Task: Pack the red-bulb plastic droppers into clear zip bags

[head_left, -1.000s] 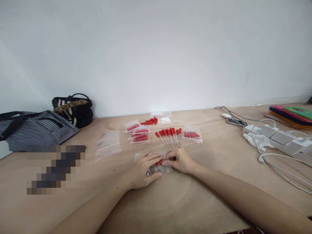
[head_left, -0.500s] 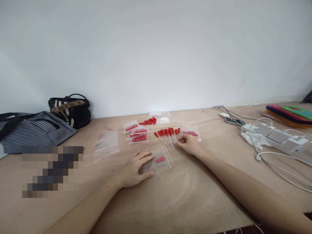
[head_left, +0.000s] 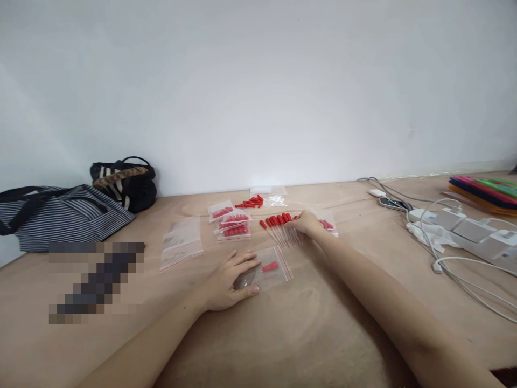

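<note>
The left hand (head_left: 226, 280) lies flat on the table (head_left: 307, 334), fingers spread and gripping nothing, its fingertips pressing on the near end of a small clear zip bag (head_left: 270, 269) with a red seal strip. Inside that bag lies one red-capped piece (head_left: 270, 266), just beyond the fingertips. The right hand (head_left: 307, 223) reaches farther out, its fingers curled down onto the right edge of a fanned row of red-tipped droppers (head_left: 280, 227); whether it has pinched one cannot be told from this view. The row lies on the table just behind the open bag, between the two hands, with the red tips pointing away from the person. A filled bag (head_left: 329, 222) of red pieces peeks out just right of the right hand, partly hidden by it. To the left of the row sit three more filled bags (head_left: 232, 222), overlapping one another, and behind them a loose heap of red caps (head_left: 251, 202) beside an empty bag. A stack of empty clear bags (head_left: 181, 241) lies further left. At the far left stand a striped bag (head_left: 60, 213) and a black handbag (head_left: 126, 183) against the wall. On the right are a power strip (head_left: 476, 231) with white cables, a phone (head_left: 391, 203) and coloured folders (head_left: 487, 188)
</note>
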Demonstrator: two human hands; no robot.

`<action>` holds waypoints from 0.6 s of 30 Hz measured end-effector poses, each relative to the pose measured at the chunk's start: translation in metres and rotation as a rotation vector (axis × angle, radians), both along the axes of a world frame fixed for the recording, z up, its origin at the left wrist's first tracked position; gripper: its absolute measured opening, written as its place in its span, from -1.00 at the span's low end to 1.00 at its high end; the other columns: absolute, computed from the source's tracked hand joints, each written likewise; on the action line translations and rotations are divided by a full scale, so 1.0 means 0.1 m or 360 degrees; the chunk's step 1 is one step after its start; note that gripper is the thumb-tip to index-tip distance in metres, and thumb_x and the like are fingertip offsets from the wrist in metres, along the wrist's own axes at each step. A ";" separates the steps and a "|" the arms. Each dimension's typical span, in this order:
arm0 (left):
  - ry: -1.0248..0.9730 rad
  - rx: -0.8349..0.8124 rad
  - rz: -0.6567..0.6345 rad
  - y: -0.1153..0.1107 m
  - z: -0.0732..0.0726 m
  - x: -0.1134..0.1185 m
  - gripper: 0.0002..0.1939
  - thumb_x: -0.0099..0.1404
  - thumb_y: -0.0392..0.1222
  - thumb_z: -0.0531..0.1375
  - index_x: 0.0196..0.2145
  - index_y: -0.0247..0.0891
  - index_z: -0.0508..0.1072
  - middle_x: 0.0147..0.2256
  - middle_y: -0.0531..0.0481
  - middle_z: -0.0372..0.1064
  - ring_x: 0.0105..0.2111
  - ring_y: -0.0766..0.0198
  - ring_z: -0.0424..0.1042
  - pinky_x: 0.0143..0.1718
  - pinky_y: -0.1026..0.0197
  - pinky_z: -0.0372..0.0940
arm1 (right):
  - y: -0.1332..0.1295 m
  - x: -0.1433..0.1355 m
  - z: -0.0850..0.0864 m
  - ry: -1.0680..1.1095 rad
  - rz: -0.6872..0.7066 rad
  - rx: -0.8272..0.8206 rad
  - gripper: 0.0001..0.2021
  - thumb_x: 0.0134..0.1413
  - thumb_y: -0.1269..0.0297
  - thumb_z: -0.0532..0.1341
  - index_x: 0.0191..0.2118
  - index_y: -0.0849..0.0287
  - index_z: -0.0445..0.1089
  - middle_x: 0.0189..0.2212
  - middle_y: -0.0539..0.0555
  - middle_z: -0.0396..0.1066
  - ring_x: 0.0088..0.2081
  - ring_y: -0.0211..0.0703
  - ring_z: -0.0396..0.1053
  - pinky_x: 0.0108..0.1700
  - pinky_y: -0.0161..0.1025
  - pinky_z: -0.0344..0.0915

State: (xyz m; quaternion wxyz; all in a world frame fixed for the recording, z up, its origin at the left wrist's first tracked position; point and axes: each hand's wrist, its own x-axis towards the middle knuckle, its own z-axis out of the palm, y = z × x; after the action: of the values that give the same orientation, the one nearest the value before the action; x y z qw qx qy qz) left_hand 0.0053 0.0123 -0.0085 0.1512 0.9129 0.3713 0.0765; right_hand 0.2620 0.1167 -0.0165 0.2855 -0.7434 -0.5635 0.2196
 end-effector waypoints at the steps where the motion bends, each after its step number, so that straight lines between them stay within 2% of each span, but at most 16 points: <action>1: 0.0001 -0.0001 -0.0003 0.00 0.00 0.00 -0.46 0.20 0.10 0.02 0.09 -0.12 0.11 0.13 -0.07 0.01 0.14 0.09 -0.05 0.14 -0.10 -0.22 | 0.02 0.00 -0.01 0.0024 0.0003 0.0002 -0.74 -0.51 0.14 0.32 -0.69 0.17 0.25 -0.72 0.02 0.27 -0.55 -0.14 0.29 -0.55 -0.29 0.09; 5: -0.0014 0.0005 -0.0015 0.01 -0.01 0.00 -0.46 0.20 0.10 0.02 0.09 -0.12 0.11 0.13 -0.07 0.01 0.14 0.10 -0.05 0.14 -0.09 -0.23 | 0.05 0.02 -0.02 0.0159 0.0040 0.0059 -0.74 -0.47 0.16 0.30 -0.70 0.17 0.22 -0.75 -0.01 0.22 -0.59 -0.17 0.26 -0.57 -0.30 0.08; 8: -0.0032 0.0001 -0.0018 0.01 -0.01 -0.01 -0.47 0.20 0.09 0.03 0.09 -0.11 0.12 0.13 -0.06 0.01 0.14 0.10 -0.04 0.14 -0.10 -0.23 | -0.04 0.06 0.03 0.0276 0.0076 0.0170 -0.73 -0.31 0.09 0.22 -0.66 0.18 0.21 -0.72 -0.01 0.23 -0.59 -0.22 0.24 -0.56 -0.31 0.10; 12: -0.0009 -0.0021 0.0006 -0.02 0.02 0.01 -0.47 0.19 0.08 0.05 0.08 -0.12 0.13 0.13 -0.07 0.01 0.14 0.09 -0.05 0.14 -0.10 -0.22 | -0.37 0.13 0.04 0.0521 0.0247 0.0352 -0.69 -0.11 0.00 0.07 -0.52 0.18 0.18 -0.65 -0.04 0.22 -0.59 -0.31 0.22 -0.52 -0.34 0.17; 14: 0.0010 -0.0034 0.0024 -0.03 0.03 0.03 -0.47 0.19 0.08 0.05 0.08 -0.15 0.15 0.13 -0.08 0.02 0.14 0.07 -0.05 0.13 -0.10 -0.20 | -0.58 0.16 -0.02 0.0906 0.0441 0.0517 -0.68 -0.12 -0.01 0.11 -0.41 0.18 0.17 -0.66 -0.08 0.19 -0.61 -0.31 0.22 -0.53 -0.31 0.20; 15: 0.0015 -0.0036 0.0028 -0.03 0.04 0.04 -0.47 0.19 0.08 0.05 0.07 -0.15 0.15 0.13 -0.09 0.02 0.14 0.07 -0.05 0.13 -0.09 -0.20 | -0.69 0.17 -0.06 0.1038 0.0471 0.0579 -0.65 -0.14 0.01 0.14 -0.31 0.17 0.15 -0.63 -0.08 0.20 -0.60 -0.30 0.23 -0.52 -0.30 0.22; 18: 0.0011 -0.0030 0.0014 -0.03 0.04 0.05 -0.47 0.19 0.08 0.04 0.08 -0.15 0.14 0.13 -0.08 0.02 0.14 0.09 -0.05 0.13 -0.08 -0.19 | -0.92 0.16 -0.17 0.1286 0.0419 0.0610 -0.45 -0.19 0.07 0.22 -0.09 0.12 -0.02 -0.54 -0.09 0.23 -0.56 -0.27 0.30 -0.47 -0.25 0.29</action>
State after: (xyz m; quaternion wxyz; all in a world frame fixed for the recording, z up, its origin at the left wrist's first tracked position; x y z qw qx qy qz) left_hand 0.0107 0.0093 -0.0047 0.1583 0.9101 0.3764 0.0705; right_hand 0.2776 0.0245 -0.0335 0.5841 -0.4542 -0.5271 0.4180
